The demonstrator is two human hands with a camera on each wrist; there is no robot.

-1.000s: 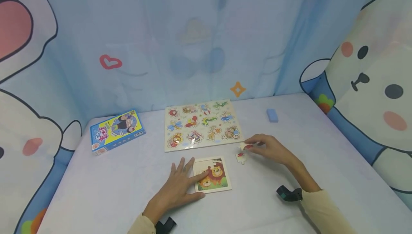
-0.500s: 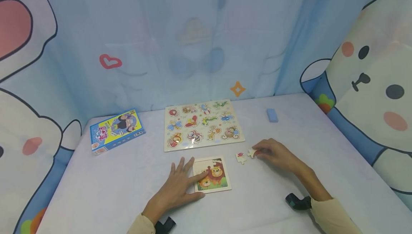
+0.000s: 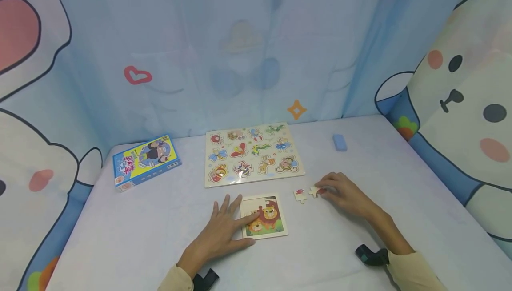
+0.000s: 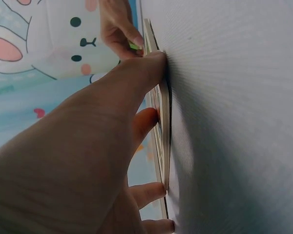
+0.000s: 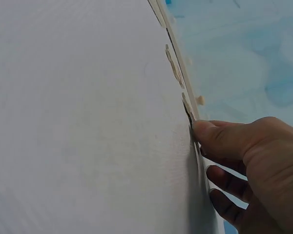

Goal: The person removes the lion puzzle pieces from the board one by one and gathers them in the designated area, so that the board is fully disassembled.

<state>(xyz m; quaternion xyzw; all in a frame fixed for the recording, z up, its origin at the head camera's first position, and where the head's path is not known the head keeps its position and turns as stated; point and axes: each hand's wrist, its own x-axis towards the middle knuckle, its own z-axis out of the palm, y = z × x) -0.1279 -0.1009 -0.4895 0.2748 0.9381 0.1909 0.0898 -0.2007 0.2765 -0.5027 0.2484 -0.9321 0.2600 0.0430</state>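
Note:
My left hand (image 3: 222,231) lies with fingers spread over the left side of a small square lion puzzle (image 3: 269,220), its straight fingers touching the frame and picture. The puzzle's upper left part shows bare pale board. At the right, my right hand (image 3: 346,195) pinches a pale jigsaw piece (image 3: 314,191) with a red patch, between thumb and fingertips at the table surface. Just left of it, apart, lies another jigsaw piece (image 3: 300,195) with a red mark. Both pieces appear edge-on in the right wrist view, the held piece (image 5: 186,105) against my thumb.
Behind the small puzzle lies a large insect puzzle board (image 3: 254,154). A blue and yellow box (image 3: 146,162) stands at the back left, and a small blue block (image 3: 339,142) at the back right. A blue patterned curtain (image 3: 192,60) closes off the table's far edge.
My right hand has moved right and slightly toward me with its jigsaw piece, away from the insect board and the other piece. In the last half second it barely moves. My left hand stays put.

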